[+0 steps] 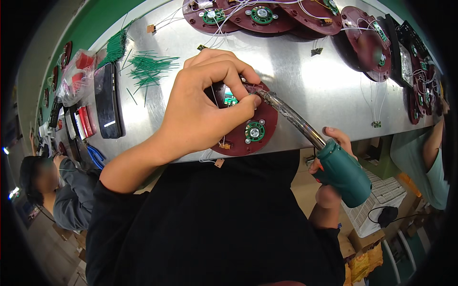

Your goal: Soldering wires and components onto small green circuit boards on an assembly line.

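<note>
My right hand (339, 143) is wrapped round the thick green handle of a soldering iron (300, 123), its long metal barrel slanting up and left. The barrel's tip end meets a round maroon disc (268, 121) at the bench's near edge. Over that disc my left hand (205, 97) is bent in a pinch, thumb and forefinger close to the iron's tip. What the pinch holds is too small to make out. The disc carries a green circuit board (230, 98), partly covered by my fingers, and a round green-rimmed speaker (255, 131). A small copper-coloured tab (219, 163) hangs off the edge on wires.
Several maroon discs with white wires (262, 15) lie along the far side, more at right (365, 43). Cut green wires (149, 66) are heaped at left, beside a black phone (109, 101) and a plastic bag (76, 78). Other people sit at both sides.
</note>
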`<state>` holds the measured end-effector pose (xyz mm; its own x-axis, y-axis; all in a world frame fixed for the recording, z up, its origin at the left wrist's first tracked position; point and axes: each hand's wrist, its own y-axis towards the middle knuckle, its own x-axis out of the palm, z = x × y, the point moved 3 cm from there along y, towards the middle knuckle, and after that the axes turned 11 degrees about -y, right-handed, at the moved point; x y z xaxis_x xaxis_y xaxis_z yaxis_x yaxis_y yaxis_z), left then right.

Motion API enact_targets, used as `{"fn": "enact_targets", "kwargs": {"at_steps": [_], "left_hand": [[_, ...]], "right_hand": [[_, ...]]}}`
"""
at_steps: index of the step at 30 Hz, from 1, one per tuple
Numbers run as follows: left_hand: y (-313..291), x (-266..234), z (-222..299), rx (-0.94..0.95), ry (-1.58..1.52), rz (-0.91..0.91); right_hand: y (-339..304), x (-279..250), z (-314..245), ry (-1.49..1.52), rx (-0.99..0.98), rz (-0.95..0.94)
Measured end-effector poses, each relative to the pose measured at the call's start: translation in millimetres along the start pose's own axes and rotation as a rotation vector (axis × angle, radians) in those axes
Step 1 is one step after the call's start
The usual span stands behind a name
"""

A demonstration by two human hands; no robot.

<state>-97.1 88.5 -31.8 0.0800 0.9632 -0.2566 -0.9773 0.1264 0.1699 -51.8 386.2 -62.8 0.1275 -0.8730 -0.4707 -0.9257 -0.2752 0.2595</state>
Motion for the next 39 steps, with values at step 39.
{"fn": "enact_targets", "kwargs": {"at_steps": [39], "left_hand": [[-12, -14, 22, 0.054, 0.181, -0.176]], "right_hand": [[29, 28, 8, 0.492, -0.017, 0.263]]}}
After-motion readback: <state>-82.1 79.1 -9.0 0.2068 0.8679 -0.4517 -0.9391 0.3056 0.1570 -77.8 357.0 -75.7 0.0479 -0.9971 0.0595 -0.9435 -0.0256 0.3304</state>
